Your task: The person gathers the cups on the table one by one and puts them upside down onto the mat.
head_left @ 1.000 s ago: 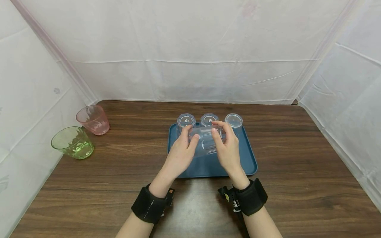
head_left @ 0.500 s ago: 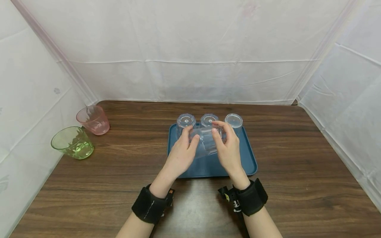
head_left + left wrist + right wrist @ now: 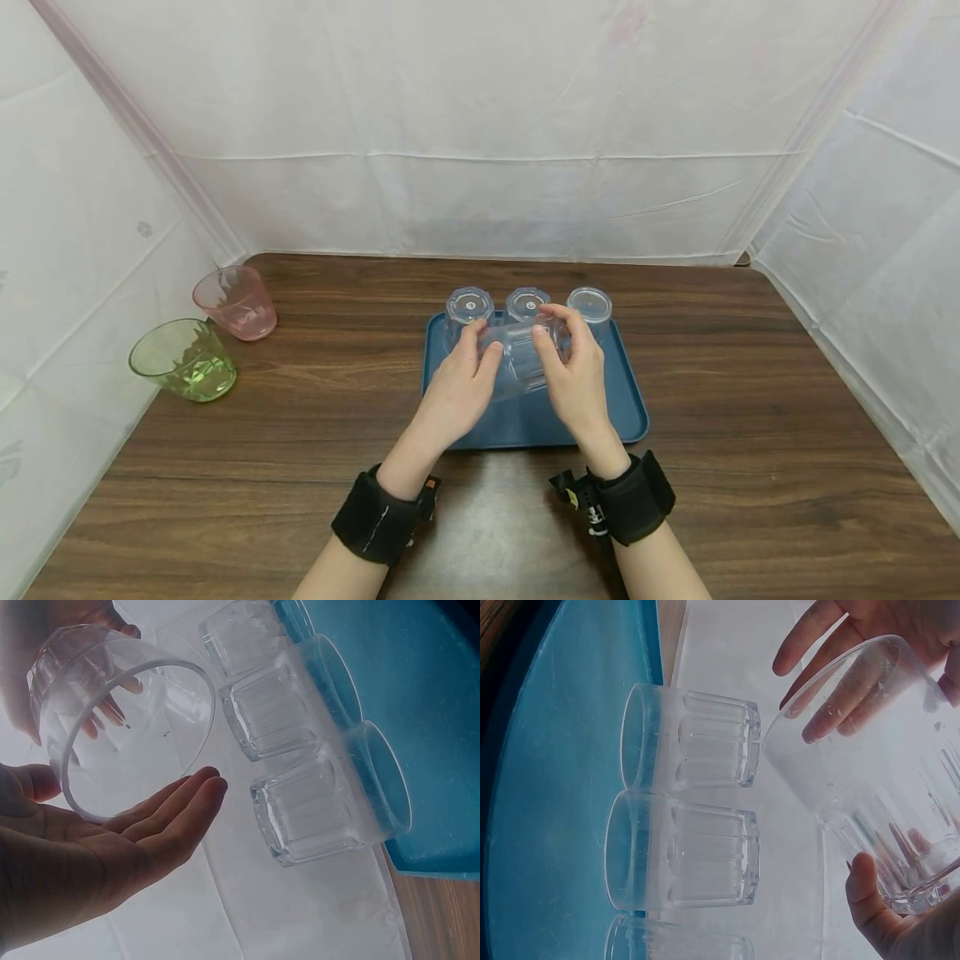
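Observation:
A clear drinking glass (image 3: pixel 519 358) lies on its side in the air above the blue tray (image 3: pixel 525 429). My left hand (image 3: pixel 459 392) holds its rim end between thumb and fingers; the left wrist view shows those fingers (image 3: pixel 169 814) fairly straight along the rim. At the base end, my right hand (image 3: pixel 576 387) grips the faceted part, its thumb (image 3: pixel 864 881) seen in the right wrist view. Behind the hands, three clear glasses stand upside down in a row on the tray: a left one (image 3: pixel 469 305), a middle one (image 3: pixel 528 300) and a right one (image 3: pixel 590 305).
Toward the left table edge stand a pink glass (image 3: pixel 243 310) and a green glass (image 3: pixel 191 367), both upright, side by side. White sheeting (image 3: pixel 480 200) hangs behind and on both sides of the brown wooden table (image 3: pixel 750 400).
The held glass tilts very slightly more, with its rim end a little lower. Otherwise both hands stay in place, and the tray and other glasses have not moved.

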{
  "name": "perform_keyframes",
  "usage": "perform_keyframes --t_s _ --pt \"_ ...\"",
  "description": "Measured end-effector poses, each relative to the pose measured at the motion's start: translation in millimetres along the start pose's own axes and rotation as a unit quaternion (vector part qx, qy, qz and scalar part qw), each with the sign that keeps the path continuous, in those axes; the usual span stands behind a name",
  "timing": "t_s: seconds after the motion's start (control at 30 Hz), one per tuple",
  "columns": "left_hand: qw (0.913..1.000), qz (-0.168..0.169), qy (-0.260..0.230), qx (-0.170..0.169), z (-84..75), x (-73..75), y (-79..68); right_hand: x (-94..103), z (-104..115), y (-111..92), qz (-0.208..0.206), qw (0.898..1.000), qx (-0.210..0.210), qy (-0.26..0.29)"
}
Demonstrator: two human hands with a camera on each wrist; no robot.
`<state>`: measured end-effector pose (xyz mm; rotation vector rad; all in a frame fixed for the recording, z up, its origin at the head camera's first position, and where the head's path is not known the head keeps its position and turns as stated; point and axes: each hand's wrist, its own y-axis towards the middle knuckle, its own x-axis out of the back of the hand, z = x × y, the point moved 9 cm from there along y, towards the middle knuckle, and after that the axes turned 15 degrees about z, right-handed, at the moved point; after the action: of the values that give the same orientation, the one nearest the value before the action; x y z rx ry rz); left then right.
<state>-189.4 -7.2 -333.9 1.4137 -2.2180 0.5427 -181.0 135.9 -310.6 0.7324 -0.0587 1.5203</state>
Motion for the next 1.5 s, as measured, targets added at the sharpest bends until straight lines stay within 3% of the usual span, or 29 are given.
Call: perform_keyframes --t_s 0.3,0.6,0.73,1.0,1.5 --pt "0.9999 0.014 0.005 0.0 1.6 -2.0 1.5 6.1 38.3 -2.3 0.011 1.0 -0.012 0.014" --pt "0.9997 0.02 0.013 0.003 1.9 -4.6 2.7 7.8 41.6 -2.4 0.01 1.0 -0.012 0.004" --pt "0.9996 0.022 0.016 0.004 2.3 -5.7 3.4 8.7 40.2 -1.9 0.009 1.0 -0.012 -0.008" --pt "0.9994 0.03 0.015 0.005 3.7 -8.1 3.7 3.6 1.9 2.0 0.004 1.0 -0.001 -0.016" --pt "0.999 0.033 0.032 0.005 3.0 -9.2 4.8 4.4 5.3 1.9 0.001 0.999 0.025 -0.038"
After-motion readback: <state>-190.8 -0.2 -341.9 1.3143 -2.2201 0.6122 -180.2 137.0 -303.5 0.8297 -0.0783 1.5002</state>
